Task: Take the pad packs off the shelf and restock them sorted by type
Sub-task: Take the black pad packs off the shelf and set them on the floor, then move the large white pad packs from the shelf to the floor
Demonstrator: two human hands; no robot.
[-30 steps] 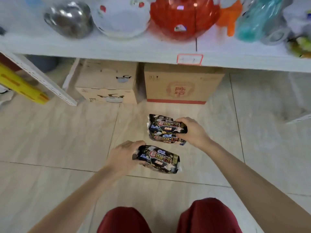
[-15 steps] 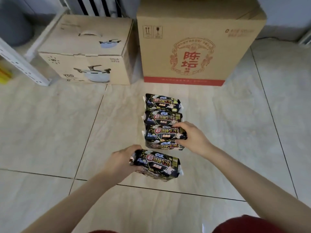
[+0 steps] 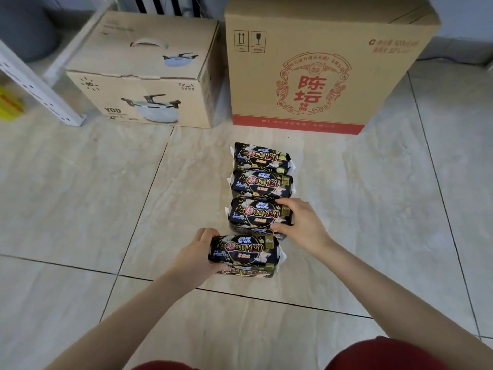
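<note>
Pad packs (image 3: 262, 157) are lined up in a row, and six are counted. All are black, with "420" printed in big numbers. Two are laid on the tiled floor (image 3: 80, 196) at the far end. Next, two are stacked, and the top one is gripped by the right hand (image 3: 301, 222). Nearest, two more are stacked, and the top one is gripped at its end by the left hand (image 3: 197, 252). Behind the row, two boxes are counted. "DISJA" and "YDD" are read on the pot box (image 3: 141, 76). Red Chinese writing is printed on the big box (image 3: 320, 62).
</note>
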